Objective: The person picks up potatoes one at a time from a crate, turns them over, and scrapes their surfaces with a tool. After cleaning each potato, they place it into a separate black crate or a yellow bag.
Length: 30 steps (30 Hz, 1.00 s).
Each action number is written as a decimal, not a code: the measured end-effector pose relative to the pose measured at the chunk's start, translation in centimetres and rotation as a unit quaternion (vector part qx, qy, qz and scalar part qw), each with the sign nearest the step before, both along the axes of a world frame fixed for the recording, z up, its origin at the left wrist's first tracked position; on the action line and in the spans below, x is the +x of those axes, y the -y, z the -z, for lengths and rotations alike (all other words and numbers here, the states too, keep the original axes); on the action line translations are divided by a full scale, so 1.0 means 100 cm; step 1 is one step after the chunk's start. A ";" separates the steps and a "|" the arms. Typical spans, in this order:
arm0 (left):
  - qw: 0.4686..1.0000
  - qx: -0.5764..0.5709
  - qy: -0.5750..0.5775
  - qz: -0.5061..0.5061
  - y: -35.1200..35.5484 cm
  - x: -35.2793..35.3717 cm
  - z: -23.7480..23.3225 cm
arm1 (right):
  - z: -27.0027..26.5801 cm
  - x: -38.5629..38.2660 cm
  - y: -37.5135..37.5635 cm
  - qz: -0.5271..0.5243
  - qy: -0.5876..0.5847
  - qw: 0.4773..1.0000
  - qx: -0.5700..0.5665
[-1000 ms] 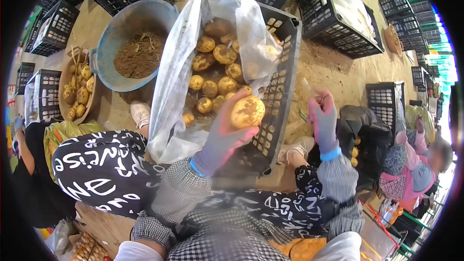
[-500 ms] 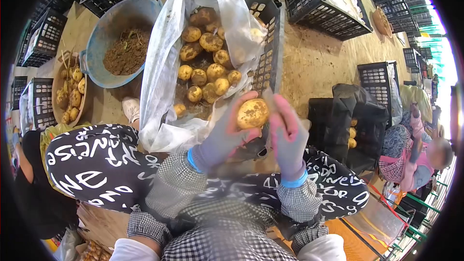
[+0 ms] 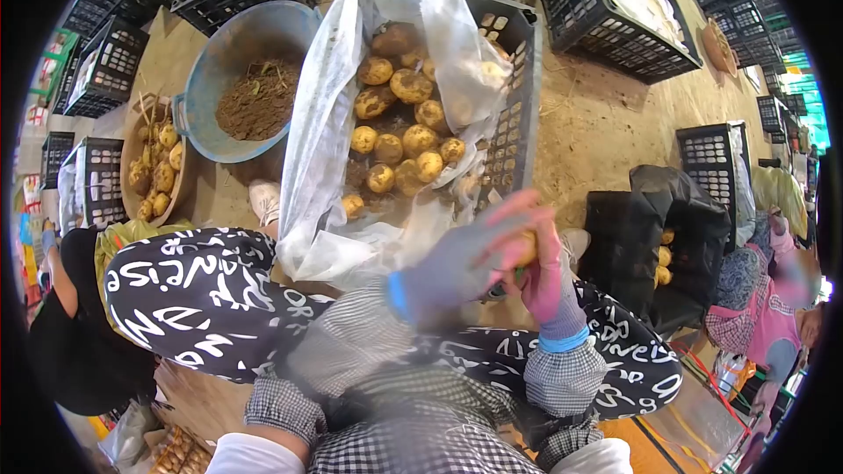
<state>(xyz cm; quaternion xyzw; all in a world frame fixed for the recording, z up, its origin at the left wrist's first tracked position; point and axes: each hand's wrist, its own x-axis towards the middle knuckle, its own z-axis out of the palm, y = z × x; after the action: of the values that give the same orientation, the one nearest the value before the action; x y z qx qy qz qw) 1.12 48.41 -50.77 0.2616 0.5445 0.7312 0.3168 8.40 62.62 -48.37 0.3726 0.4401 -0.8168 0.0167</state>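
Note:
A potato [image 3: 527,248] shows as a small yellow patch between my two gloved hands, mostly covered by fingers. My left hand [image 3: 465,263], smeared by motion, lies across its near side with the fingers wrapped over it. From the right, my right hand [image 3: 546,276] curls its pink-tipped fingers against the same potato. Both gloves are grey with blue cuffs. Just beyond the hands, several soil-marked potatoes [image 3: 410,86] lie in a black plastic crate [image 3: 522,114] lined with white sheeting [image 3: 318,123].
Left of the crate stands a blue tub [image 3: 198,114] holding soil, beside a basket [image 3: 182,177] of potatoes. Black-lined crate [image 3: 606,228] with potatoes sits to the right. Another black crate [image 3: 606,31] stands farther back. A co-worker [image 3: 746,298] is at far right.
My left hand has swung rightward and over the potato, hiding most of it. My right hand has closed in beside it. The whole view has shifted slightly.

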 end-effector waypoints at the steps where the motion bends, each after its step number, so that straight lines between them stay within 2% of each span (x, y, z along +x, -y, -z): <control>1: 0.984 -0.058 -0.160 -0.047 -0.005 -0.003 0.003 | 0.010 0.007 -0.009 0.015 -0.035 0.997 -0.063; 2: 0.978 -0.060 -0.182 -0.081 -0.016 -0.006 0.012 | 0.021 0.014 -0.018 0.029 -0.066 0.989 -0.128; 3: 0.970 -0.063 -0.206 -0.114 -0.022 -0.017 0.009 | 0.010 0.007 -0.028 0.117 -0.044 0.985 -0.122; 4: 0.990 -0.090 0.017 -0.111 -0.024 -0.030 0.006 | 0.011 0.011 -0.054 0.106 -0.121 0.978 -0.136; 6: 0.962 -0.147 0.118 -0.198 -0.022 -0.079 0.060 | 0.016 0.030 -0.119 0.126 -0.260 0.938 -0.191; 7: 0.920 -0.316 -0.042 -0.230 -0.018 -0.109 0.091 | 0.018 0.044 -0.152 0.141 -0.277 0.935 -0.172; 8: 0.826 -0.466 -0.199 -0.248 -0.010 -0.139 0.122 | 0.025 0.063 -0.184 0.218 -0.293 0.917 -0.158; 9: 0.788 -0.525 -0.220 -0.236 -0.001 -0.166 0.154 | 0.035 0.086 -0.217 0.302 -0.297 0.886 -0.188; 10: 0.728 -0.632 -0.212 -0.160 0.001 -0.189 0.126 | 0.029 0.093 -0.227 0.437 -0.275 0.825 -0.229; 11: 0.682 -0.663 -0.276 -0.137 0.008 -0.213 0.137 | 0.027 0.098 -0.230 0.490 -0.264 0.820 -0.131; 12: 0.632 -0.689 -0.337 -0.114 0.016 -0.240 0.155 | 0.030 0.102 -0.236 0.528 -0.232 0.810 -0.111; 13: 0.675 -0.671 -0.279 -0.132 0.021 -0.270 0.174 | 0.034 0.106 -0.242 0.564 -0.200 0.796 -0.090; 15: 0.682 -0.687 -0.236 -0.089 0.031 -0.300 0.181 | 0.055 0.107 -0.233 0.312 -0.337 0.869 -0.186; 17: 0.654 -0.697 -0.284 -0.074 0.030 -0.306 0.177 | 0.060 0.096 -0.212 0.239 -0.340 0.902 -0.115; 18: 0.639 -0.702 -0.307 -0.066 0.030 -0.305 0.174 | 0.038 0.060 -0.173 0.301 -0.275 0.913 -0.001; 20: 0.782 -0.616 -0.067 -0.068 0.028 -0.295 0.156 | 0.011 0.015 -0.121 0.270 -0.175 0.940 0.116; 21: 0.827 -0.555 0.060 -0.067 0.030 -0.284 0.146 | 0.016 0.008 -0.108 0.245 -0.151 0.948 0.135; 23: 0.927 -0.316 0.201 -0.019 0.030 -0.249 0.114 | 0.012 -0.007 -0.077 0.162 -0.120 0.963 0.179; 24: 0.946 -0.184 0.268 0.008 0.028 -0.223 0.096 | 0.011 -0.012 -0.065 0.063 -0.060 0.955 0.285; 25: 0.942 -0.045 0.330 0.035 0.024 -0.198 0.079 | 0.011 -0.017 -0.051 0.028 -0.050 0.971 0.230; 26: 0.940 -0.011 0.338 0.046 0.018 -0.175 0.061 | 0.012 -0.021 -0.037 -0.007 -0.038 0.984 0.176; 28: 0.932 0.061 0.351 0.067 0.004 -0.134 0.023 | 0.029 -0.025 -0.014 -0.007 -0.118 0.987 0.113; 30: 0.950 0.006 0.304 0.071 -0.005 -0.099 -0.005 | 0.017 -0.030 -0.005 -0.008 -0.139 0.988 0.063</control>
<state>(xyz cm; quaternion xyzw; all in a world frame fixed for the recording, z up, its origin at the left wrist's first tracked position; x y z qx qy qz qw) -8.75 48.93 -50.27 0.0668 0.3976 0.7552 0.5169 5.36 63.09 -50.07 0.2526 0.4921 -0.8308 -0.0614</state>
